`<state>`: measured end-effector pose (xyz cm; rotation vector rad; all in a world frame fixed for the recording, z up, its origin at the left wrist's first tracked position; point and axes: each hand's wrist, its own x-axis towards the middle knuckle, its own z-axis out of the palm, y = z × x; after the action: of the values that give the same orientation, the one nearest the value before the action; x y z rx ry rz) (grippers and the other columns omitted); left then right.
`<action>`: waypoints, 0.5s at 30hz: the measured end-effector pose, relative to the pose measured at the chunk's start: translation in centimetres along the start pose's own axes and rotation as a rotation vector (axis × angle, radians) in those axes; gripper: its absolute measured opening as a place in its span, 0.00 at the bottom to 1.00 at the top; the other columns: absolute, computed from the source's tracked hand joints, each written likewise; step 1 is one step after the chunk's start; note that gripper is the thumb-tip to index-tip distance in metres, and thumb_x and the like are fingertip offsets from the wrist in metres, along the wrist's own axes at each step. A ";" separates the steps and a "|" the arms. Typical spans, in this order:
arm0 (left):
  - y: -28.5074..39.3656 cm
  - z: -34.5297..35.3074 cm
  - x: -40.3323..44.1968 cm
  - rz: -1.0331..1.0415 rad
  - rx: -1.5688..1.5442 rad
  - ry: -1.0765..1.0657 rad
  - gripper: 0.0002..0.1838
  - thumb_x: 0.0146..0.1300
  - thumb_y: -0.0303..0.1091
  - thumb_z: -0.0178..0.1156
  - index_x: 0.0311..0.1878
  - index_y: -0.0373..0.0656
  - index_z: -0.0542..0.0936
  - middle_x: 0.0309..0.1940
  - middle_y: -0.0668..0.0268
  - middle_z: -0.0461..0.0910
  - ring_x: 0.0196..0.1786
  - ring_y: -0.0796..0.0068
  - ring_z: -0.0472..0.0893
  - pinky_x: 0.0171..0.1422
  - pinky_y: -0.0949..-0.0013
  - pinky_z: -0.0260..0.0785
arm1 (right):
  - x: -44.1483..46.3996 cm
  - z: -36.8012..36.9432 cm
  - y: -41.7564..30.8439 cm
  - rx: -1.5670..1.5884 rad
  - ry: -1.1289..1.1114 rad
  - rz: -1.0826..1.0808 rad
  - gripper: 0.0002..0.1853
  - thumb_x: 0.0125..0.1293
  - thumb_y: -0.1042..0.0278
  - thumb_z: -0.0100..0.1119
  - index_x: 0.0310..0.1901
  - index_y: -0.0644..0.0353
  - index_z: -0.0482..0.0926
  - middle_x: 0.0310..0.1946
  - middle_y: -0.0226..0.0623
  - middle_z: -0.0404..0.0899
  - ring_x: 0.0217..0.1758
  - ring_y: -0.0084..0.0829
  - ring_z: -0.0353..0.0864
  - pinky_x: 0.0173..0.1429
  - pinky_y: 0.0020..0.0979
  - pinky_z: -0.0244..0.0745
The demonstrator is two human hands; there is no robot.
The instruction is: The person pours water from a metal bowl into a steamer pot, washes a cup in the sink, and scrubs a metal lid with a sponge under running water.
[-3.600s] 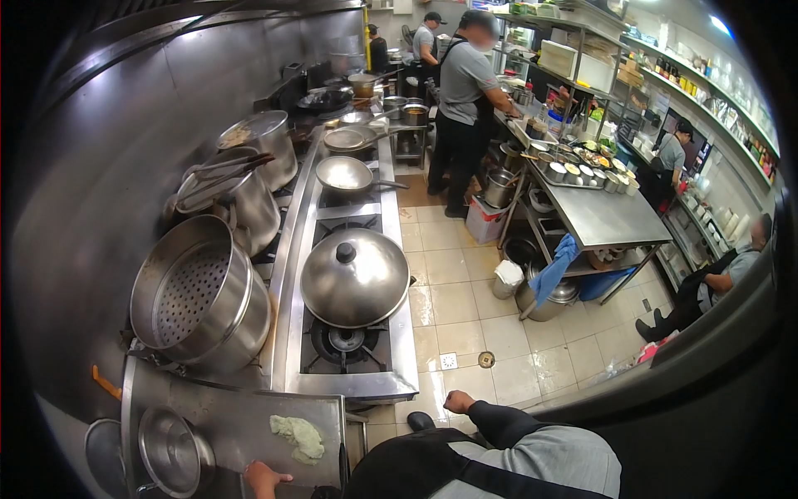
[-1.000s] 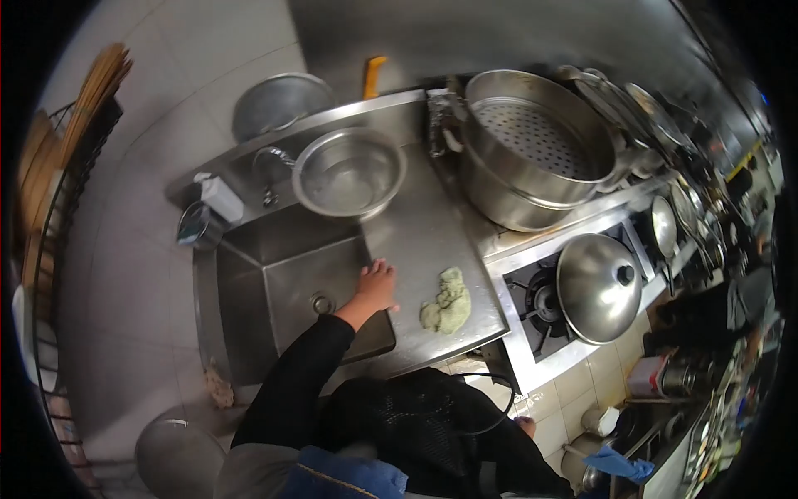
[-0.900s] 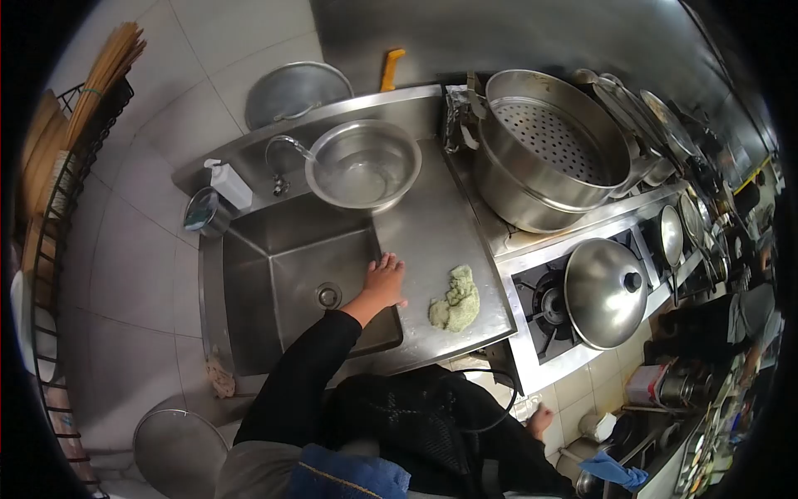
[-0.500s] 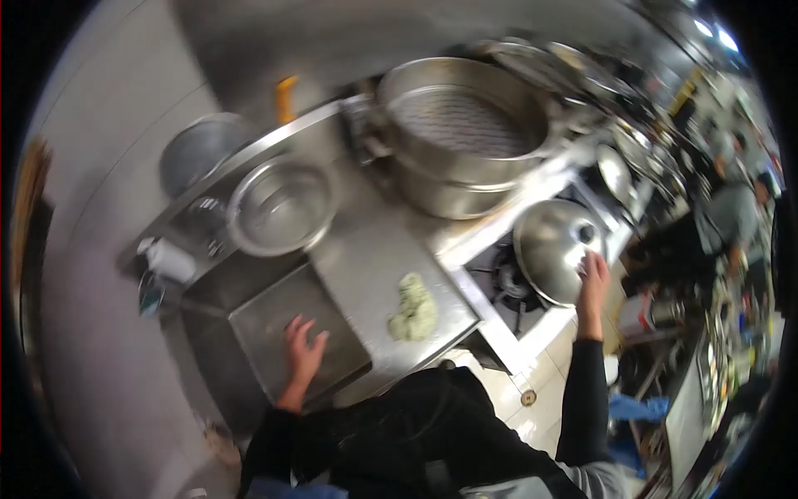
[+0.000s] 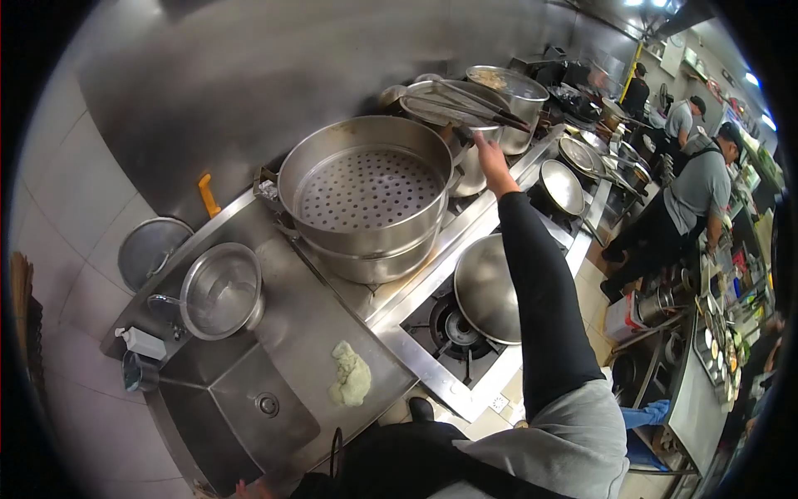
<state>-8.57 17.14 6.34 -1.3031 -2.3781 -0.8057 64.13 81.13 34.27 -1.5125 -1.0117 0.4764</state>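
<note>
My right hand (image 5: 494, 166) is stretched out to the back of the stove, against the side of a steel pot (image 5: 475, 170). Its fingers look closed around something at the rim that I cannot make out. Across that pot's top lie long utensils with dark ends (image 5: 486, 111). Under my right arm sits a domed steel wok lid (image 5: 486, 291), partly covered by the sleeve. Only a bit of my left hand (image 5: 249, 489) shows at the bottom edge, near the sink's front; its fingers are mostly cut off.
A large perforated steamer pot (image 5: 366, 245) stands left of my right hand. Further left are a steel bowl (image 5: 222, 291), a sink (image 5: 241, 424) and a pale green cloth (image 5: 351, 376) on the counter. Another pot (image 5: 519, 108) and pans (image 5: 563, 187) stand right. Co-workers (image 5: 698, 187) stand farther right.
My right hand has left the wok lid's knob and moved up to the pot at the back. My left hand has dropped from over the sink to the bottom edge. The view has shifted.
</note>
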 end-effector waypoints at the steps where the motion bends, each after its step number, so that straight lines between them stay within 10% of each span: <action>1: 1.3 -1.2 -1.0 -0.054 0.041 -0.006 0.22 0.55 0.35 0.66 0.53 0.39 0.77 0.53 0.53 0.73 0.59 0.53 0.71 0.64 0.55 0.63 | 4.5 1.4 3.7 0.063 -0.065 -0.029 0.41 0.69 0.36 0.45 0.59 0.76 0.70 0.55 0.52 0.75 0.57 0.39 0.72 0.61 0.34 0.65; 7: 3.2 -6.3 -7.3 -0.267 0.158 -0.056 0.22 0.57 0.33 0.66 0.54 0.38 0.76 0.53 0.53 0.73 0.59 0.52 0.71 0.64 0.55 0.62 | 3.6 4.7 -6.5 -0.010 0.100 -0.717 0.34 0.74 0.44 0.37 0.21 0.65 0.75 0.12 0.49 0.68 0.19 0.41 0.68 0.30 0.44 0.63; 11: 3.9 -8.4 -9.3 -0.313 0.170 -0.066 0.21 0.58 0.32 0.65 0.54 0.37 0.75 0.54 0.53 0.73 0.59 0.52 0.70 0.65 0.56 0.61 | 5.6 6.0 -12.3 -0.192 -0.021 -0.933 0.35 0.74 0.41 0.30 0.38 0.69 0.78 0.25 0.53 0.78 0.32 0.53 0.77 0.35 0.48 0.66; 13: 3.9 -9.0 -9.7 -0.313 0.173 -0.048 0.21 0.58 0.32 0.65 0.55 0.37 0.75 0.54 0.53 0.72 0.59 0.52 0.70 0.65 0.56 0.61 | 6.4 6.7 -13.5 -0.399 0.034 -1.026 0.21 0.75 0.58 0.32 0.56 0.65 0.66 0.28 0.61 0.77 0.33 0.61 0.76 0.35 0.54 0.67; 15: 3.8 -9.0 -10.2 -0.310 0.170 -0.021 0.21 0.59 0.31 0.64 0.55 0.37 0.75 0.54 0.53 0.72 0.59 0.52 0.70 0.65 0.56 0.60 | 4.8 5.8 -13.8 -0.278 -0.012 -0.845 0.28 0.74 0.47 0.28 0.47 0.63 0.74 0.31 0.61 0.78 0.38 0.61 0.76 0.43 0.51 0.67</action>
<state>0.12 6.48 9.41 -0.8952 -2.6384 -0.6524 57.72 87.42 47.16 -1.1645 -1.6475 -0.2652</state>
